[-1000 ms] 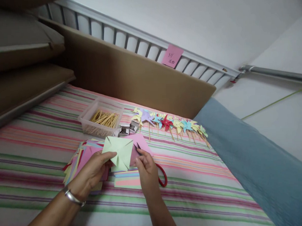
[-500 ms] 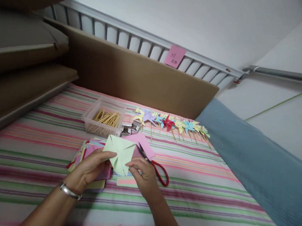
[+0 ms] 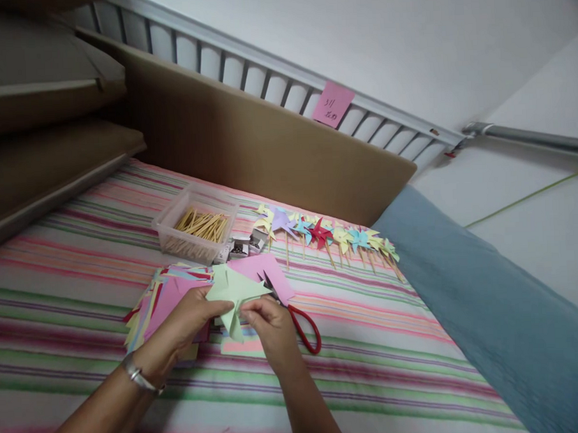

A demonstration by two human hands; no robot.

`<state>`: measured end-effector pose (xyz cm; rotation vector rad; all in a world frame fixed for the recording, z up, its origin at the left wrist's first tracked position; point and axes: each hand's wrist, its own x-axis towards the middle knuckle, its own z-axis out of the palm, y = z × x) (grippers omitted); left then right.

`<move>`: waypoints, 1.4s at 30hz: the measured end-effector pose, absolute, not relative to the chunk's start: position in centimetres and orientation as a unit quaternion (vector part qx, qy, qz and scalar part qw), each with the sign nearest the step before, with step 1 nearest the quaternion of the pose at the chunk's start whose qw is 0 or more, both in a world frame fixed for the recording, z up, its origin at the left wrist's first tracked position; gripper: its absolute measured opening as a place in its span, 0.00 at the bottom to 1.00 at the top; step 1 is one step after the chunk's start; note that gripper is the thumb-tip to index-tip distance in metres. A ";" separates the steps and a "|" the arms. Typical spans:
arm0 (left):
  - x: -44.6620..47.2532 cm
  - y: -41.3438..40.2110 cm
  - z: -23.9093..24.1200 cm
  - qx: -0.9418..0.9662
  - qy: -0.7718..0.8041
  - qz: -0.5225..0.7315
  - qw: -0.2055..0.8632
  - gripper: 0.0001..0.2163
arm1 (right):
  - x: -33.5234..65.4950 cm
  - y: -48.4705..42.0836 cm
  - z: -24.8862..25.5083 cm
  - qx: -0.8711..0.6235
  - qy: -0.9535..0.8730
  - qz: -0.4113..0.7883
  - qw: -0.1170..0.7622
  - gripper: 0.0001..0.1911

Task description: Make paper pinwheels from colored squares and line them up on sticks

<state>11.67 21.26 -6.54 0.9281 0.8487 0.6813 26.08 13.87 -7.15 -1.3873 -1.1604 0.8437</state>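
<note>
Rm., prob. domestic, used as craft corner; home or dorm, can't tell. Evid.: 1 striped cloth [image 3: 373, 391], bedsheet-type, over work surf.; 1 wht. slatted rail [image 3: 235, 71] at back, w/ pink handwritten note [image 3: 333, 104]; 1 lg. brn. board [image 3: 276, 147], upright before rail; blue fabric [image 3: 445, 286], R; plain wht. wall [image 3: 381, 27]. Craft gear: 1 plastic tub [image 3: 189, 246] w/ thin sticks [image 3: 203, 225]; paper stack [image 3: 170, 298], asst. cols.; pinwheels [image 3: 320, 233], in row; 1 pr. red-hdl. scissors [image 3: 303, 327].
</note>
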 end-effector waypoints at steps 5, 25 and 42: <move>12.2 20.8 -6.6 0.441 0.411 0.318 0.732 0.08 | 25.6 14.0 -7.0 -0.619 -0.451 0.360 0.533 0.04; 12.3 20.7 -7.0 0.477 0.396 0.309 0.721 0.08 | 24.8 14.2 -6.8 -0.664 -0.429 0.299 0.535 0.05; 11.8 21.3 -6.1 0.490 0.424 0.299 0.700 0.07 | 25.8 14.0 -6.5 -0.689 -0.417 0.274 0.525 0.11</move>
